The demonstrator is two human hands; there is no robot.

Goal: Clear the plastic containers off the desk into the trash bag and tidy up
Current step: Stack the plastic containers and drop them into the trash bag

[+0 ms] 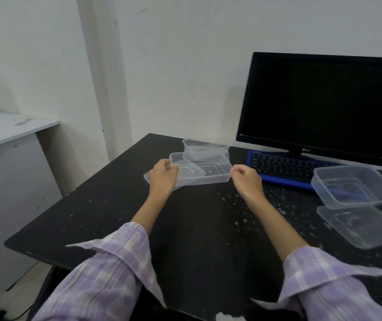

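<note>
Room: white walls, a pale shelf unit (11,133) at far left, a black counter (116,216) speckled with crumbs.
Background: dark monitor (320,105) at far right, blue keyboard (282,167) just in front of it.
Head view, centre: a clear tub (206,174) held up between both hands, with a smaller tub (205,150) resting partly in its far end and a flat lid (148,177) showing under its left side.
Left hand (163,176): fingers curled round the tub's left rim, thumb on top.
Right hand (246,178): fingers curled, pinching the tub's right end.
Right side: another tub (357,186) near the keyboard, tilted on a lid (361,225) that lies nearer.
Trash bag: not in view.
Step in hand: by my judgement, gathering the centre stack to carry off.
How to do it well: keep the tub level so the smaller tub does not slide out; grip the rims lightly, as thin plastic likely flexes; whether the lid is in the grasp I cannot tell, so check before lifting.
Left to do: the right-hand tub and lid, then the crumbs.
</note>
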